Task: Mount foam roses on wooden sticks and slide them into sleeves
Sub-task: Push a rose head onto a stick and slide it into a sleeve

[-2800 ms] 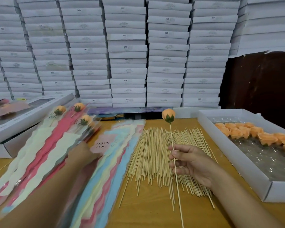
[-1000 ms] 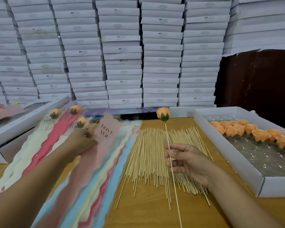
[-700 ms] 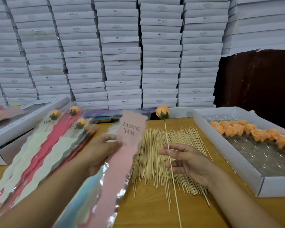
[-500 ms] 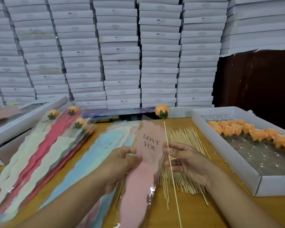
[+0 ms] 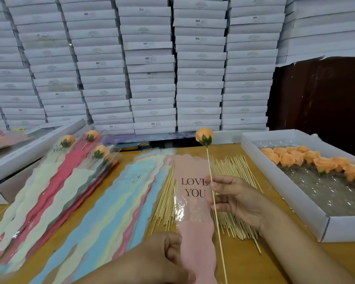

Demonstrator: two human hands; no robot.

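Pink and printed with "LOVE YOU", the sleeve (image 5: 195,203) lies lengthwise over the heap of bare wooden sticks (image 5: 234,167) on the table (image 5: 244,263), its narrow lower end near the bottom edge of the view. The left hand (image 5: 168,251) grips that lower end, fingers curled against the sleeve's left edge. The right hand (image 5: 238,199) pinches a single stick (image 5: 210,177) between thumb and fingertips, just at the sleeve's right edge, beside the printed words. This stick runs from the bottom of the view up past the hand, and an orange foam rose (image 5: 204,136) with a green base sits on its top end, above the sleeve's wavy upper rim. Whether the stick is inside the sleeve or only alongside it cannot be told.

To the left, empty sleeves (image 5: 119,201) in blue, yellow and pink are fanned on the table, and further left lies a pile of finished roses in sleeves (image 5: 70,160). On the right, a white tray (image 5: 285,187) holds loose orange roses (image 5: 307,160) on clear plastic. Stacked white boxes (image 5: 152,68) fill the background.
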